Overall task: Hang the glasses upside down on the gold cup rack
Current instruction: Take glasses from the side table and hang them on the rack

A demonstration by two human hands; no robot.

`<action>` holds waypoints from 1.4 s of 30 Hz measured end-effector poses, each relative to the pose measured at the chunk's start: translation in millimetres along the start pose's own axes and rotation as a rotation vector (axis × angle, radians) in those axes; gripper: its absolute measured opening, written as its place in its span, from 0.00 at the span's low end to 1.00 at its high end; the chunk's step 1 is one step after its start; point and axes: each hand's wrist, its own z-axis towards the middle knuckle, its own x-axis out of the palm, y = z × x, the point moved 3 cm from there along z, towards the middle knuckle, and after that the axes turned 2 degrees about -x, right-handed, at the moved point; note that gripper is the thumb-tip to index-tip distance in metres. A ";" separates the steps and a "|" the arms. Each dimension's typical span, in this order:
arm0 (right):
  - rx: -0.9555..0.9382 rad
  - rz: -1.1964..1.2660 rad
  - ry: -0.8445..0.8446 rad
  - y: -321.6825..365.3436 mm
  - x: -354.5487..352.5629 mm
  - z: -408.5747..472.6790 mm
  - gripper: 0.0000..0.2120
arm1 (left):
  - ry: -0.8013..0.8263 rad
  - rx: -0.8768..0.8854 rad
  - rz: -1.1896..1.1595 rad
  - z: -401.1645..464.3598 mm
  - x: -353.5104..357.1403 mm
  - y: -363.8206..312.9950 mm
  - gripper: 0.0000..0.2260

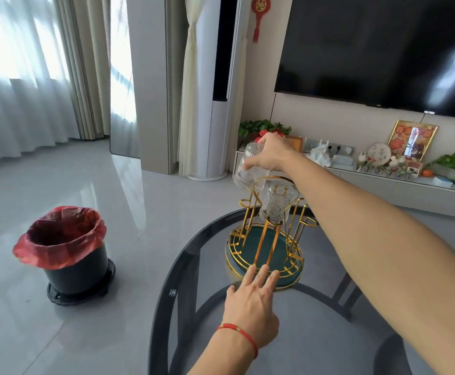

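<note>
The gold cup rack (258, 239) with its round green base stands on the dark glass table (188, 266). One ribbed clear glass (276, 203) hangs upside down on a prong near the rack's middle. My right hand (272, 155) holds a second ribbed glass (246, 169) mouth-down above the rack's far left side, gripping it by its bottom. My left hand (253, 301), fingers spread, rests against the near edge of the rack's base. A red string is tied round my left wrist.
A black bin (69, 255) with a red liner stands on the grey floor to the left. Behind the table runs a low TV shelf (383, 177) with plants, frames and ornaments, under a wall-mounted television (377, 50).
</note>
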 end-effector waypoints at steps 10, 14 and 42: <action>0.055 -0.231 0.239 -8.3 17.1 -4.0 0.38 | 0.064 -0.036 -0.051 0.9 -2.2 -1.3 0.36; 0.085 -0.346 0.309 -9.6 20.3 -0.3 0.35 | 0.083 -0.047 -0.067 1.2 -2.4 -2.2 0.36; 0.076 -0.261 0.254 -17.9 12.9 -23.3 0.33 | 0.031 -0.037 -0.029 2.8 -1.7 1.2 0.35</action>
